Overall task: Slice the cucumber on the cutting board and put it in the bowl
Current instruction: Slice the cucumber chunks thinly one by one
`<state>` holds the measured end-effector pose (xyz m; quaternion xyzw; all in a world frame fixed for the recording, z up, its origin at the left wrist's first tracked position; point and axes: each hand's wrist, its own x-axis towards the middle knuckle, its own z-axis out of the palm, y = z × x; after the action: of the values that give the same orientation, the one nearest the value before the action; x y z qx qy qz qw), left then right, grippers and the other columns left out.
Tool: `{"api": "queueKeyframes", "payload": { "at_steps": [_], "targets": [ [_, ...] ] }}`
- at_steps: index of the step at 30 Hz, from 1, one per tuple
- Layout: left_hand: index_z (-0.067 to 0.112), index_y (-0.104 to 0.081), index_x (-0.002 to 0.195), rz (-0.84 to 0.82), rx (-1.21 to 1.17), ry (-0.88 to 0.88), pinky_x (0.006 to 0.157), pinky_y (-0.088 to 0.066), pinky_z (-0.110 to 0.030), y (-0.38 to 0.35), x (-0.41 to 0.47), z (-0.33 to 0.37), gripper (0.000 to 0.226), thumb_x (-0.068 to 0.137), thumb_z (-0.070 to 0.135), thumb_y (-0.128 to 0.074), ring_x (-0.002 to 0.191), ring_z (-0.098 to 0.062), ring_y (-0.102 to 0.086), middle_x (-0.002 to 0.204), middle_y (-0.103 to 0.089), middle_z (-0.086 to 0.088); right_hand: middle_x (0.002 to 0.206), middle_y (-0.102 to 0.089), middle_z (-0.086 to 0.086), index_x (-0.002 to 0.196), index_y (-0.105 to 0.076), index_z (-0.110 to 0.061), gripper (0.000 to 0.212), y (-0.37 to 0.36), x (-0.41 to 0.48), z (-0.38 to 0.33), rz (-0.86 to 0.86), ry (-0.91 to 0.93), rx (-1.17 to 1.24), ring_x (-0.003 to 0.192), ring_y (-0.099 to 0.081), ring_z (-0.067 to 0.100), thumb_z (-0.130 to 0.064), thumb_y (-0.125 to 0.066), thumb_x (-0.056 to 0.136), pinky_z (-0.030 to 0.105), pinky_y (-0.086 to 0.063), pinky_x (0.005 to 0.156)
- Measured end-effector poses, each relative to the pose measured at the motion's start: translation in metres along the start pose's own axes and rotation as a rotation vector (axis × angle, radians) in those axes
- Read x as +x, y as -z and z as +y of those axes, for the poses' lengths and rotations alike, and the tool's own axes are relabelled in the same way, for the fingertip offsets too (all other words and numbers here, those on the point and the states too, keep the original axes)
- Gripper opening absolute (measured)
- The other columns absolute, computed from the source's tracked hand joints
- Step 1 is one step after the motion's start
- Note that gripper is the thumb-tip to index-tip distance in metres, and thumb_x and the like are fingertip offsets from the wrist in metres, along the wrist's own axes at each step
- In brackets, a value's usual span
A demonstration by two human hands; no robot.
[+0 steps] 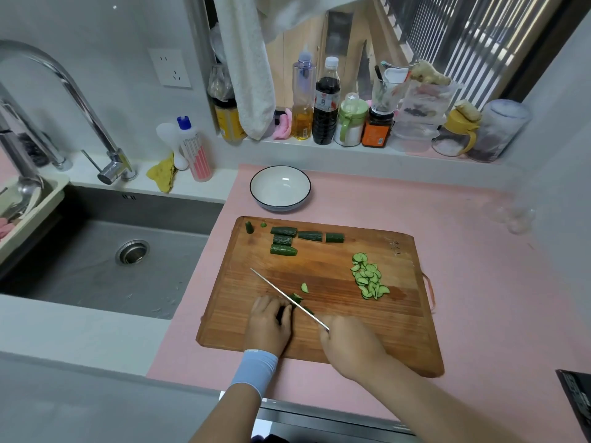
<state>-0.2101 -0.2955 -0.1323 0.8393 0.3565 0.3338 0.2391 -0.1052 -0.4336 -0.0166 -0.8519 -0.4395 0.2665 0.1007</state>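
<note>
Currently left hand point(267, 324) curls over cucumber piece point(295, 298), pinning it to cutting board point(383, 330). Right hand point(348, 343) wraps knife point(275, 287) handle; blade crosses piece just past left fingertips. Loose slice point(304, 287) beside blade. Slice pile point(369, 281) right of both hands; uncut pieces point(284, 239) and bowl point(280, 187) beyond them.

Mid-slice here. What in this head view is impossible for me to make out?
Head view only:
- Knife handle: wrapped inside the right hand.
- Cucumber piece being cut: mostly under the left hand; remaining length unclear.
- Markings on the cutting board: too small to read.
- Dark bottle label: too small to read.
- Dark object: cut off by the right edge.
</note>
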Motion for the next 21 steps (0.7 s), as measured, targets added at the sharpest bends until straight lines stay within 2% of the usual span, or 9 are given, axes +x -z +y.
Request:
{"api": "queueKeyframes", "payload": {
  "at_steps": [2,7,14,17,21],
  "targets": [
    [0.011,-0.063,0.074,-0.002,0.003,-0.003,0.077,-0.035,-0.015,-0.001,0.000,-0.001,0.017,0.075,0.000,-0.075,0.078,-0.016,-0.048,0.077,-0.057,-0.001,0.074,-0.055,-0.003,0.075,-0.047,-0.025,0.024,-0.001,0.005,-0.001,-0.017,-0.018,0.008,0.073,-0.053,0.026,-0.023,-0.041,0.098,0.031,-0.037,0.061],
    [0.008,-0.064,0.079,-0.009,0.019,-0.025,0.081,-0.035,-0.016,-0.002,-0.003,-0.001,0.011,0.078,-0.001,-0.068,0.081,-0.019,-0.048,0.081,-0.055,-0.003,0.072,-0.057,-0.001,0.068,-0.045,-0.023,0.030,-0.003,0.009,-0.001,-0.017,-0.043,0.029,0.072,-0.058,0.027,-0.022,-0.041,0.097,0.031,-0.040,0.059],
    [0.010,-0.060,0.075,-0.008,0.021,0.005,0.076,-0.035,-0.018,0.001,-0.003,-0.001,0.020,0.075,-0.004,-0.074,0.078,-0.017,-0.046,0.078,-0.055,-0.002,0.079,-0.058,0.001,0.084,-0.052,-0.027,0.019,-0.004,0.006,-0.003,0.006,-0.005,0.005,0.074,-0.054,0.028,-0.025,-0.039,0.099,0.031,-0.039,0.063],
    [0.010,-0.059,0.073,0.005,0.023,-0.001,0.074,-0.032,-0.015,0.002,-0.003,0.002,0.022,0.072,-0.006,-0.075,0.077,-0.017,-0.045,0.076,-0.055,-0.004,0.082,-0.063,0.002,0.099,-0.062,-0.027,0.022,-0.004,0.002,-0.001,0.031,0.007,-0.010,0.077,-0.056,0.029,-0.027,-0.039,0.099,0.032,-0.039,0.063],
    [0.010,-0.059,0.071,0.016,0.032,0.001,0.074,-0.031,-0.015,0.002,-0.003,0.002,0.023,0.071,-0.006,-0.075,0.077,-0.017,-0.045,0.074,-0.056,-0.005,0.095,-0.070,0.006,0.116,-0.063,-0.033,0.029,-0.001,-0.006,0.000,0.057,0.029,-0.032,0.080,-0.056,0.030,-0.028,-0.040,0.100,0.034,-0.042,0.067]
  ]
}}
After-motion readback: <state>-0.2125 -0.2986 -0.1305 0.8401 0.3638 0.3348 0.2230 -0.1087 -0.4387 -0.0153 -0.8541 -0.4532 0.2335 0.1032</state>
